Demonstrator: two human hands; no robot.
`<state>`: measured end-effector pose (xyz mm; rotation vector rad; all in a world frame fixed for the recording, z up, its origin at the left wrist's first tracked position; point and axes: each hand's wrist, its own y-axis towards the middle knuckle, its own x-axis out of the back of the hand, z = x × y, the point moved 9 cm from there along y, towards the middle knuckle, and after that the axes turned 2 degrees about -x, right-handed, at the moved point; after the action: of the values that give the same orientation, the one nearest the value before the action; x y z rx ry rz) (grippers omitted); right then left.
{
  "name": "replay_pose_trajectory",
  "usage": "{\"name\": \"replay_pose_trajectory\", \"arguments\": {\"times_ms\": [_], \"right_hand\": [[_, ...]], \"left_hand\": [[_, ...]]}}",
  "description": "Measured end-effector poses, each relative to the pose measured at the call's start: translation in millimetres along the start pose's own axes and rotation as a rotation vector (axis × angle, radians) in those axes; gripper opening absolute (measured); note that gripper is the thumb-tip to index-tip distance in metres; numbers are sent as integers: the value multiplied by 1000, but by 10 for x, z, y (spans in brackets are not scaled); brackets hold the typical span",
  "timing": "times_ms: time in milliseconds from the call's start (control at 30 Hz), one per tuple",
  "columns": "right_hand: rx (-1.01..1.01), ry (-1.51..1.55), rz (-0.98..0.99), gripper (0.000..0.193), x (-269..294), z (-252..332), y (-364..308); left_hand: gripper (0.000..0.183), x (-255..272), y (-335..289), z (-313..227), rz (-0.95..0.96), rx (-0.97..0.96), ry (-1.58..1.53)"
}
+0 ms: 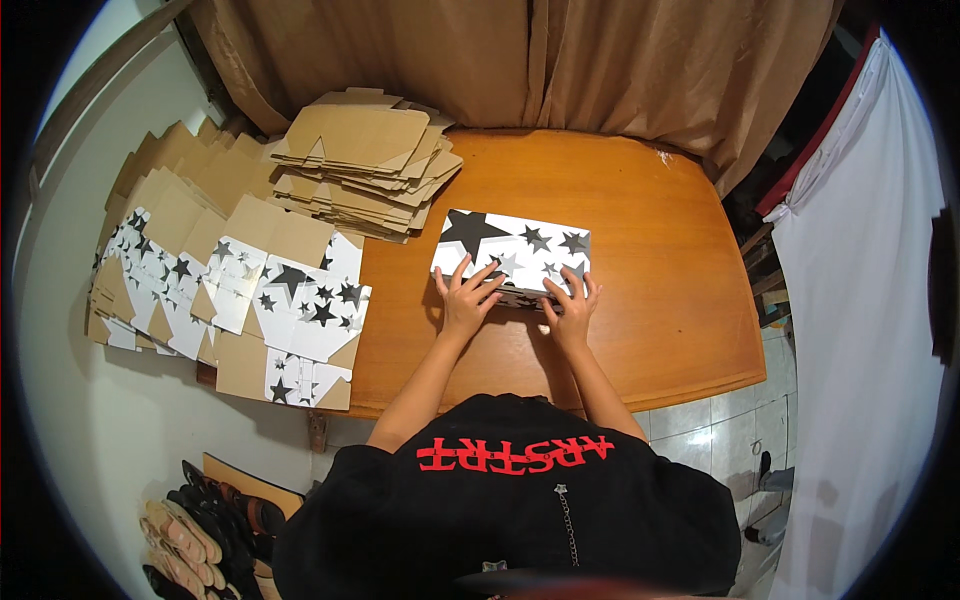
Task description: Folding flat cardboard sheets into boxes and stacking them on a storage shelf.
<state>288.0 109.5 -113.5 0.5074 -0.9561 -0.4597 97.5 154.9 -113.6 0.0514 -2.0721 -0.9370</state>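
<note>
A closed cardboard box (512, 232), white with black and grey stars, lies on the table in front of me. My left hand (467, 303) rests on its near left part, fingers spread over the top and the near edge. At the near right corner, my right hand (572, 315) touches the box with its fingers also apart. Both thumbs are by the near side, which is in shadow and partly hidden by the hands.
Flat star-printed cardboard pieces (312, 310) spread over the left side of the wooden table (640, 260). Behind them stands a pile of plain brown folded cardboard (365, 140). A brown curtain (640, 70) hangs at the back, a white cloth (860, 250) at the right. Shoes (185, 540) lie lower left.
</note>
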Motion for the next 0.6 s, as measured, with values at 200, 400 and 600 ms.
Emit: {"name": "replay_pose_trajectory", "arguments": {"times_ms": [200,400,600], "right_hand": [[7,-124,-15,31,-15,62,-54],[-59,-68,46,25,-111,250,86],[-102,-11,117,15,-328,367,171]], "left_hand": [[21,-29,-23,37,-12,23,-5],[18,19,7,-12,5,61,-63],[15,-19,46,42,72,208,-156]]}}
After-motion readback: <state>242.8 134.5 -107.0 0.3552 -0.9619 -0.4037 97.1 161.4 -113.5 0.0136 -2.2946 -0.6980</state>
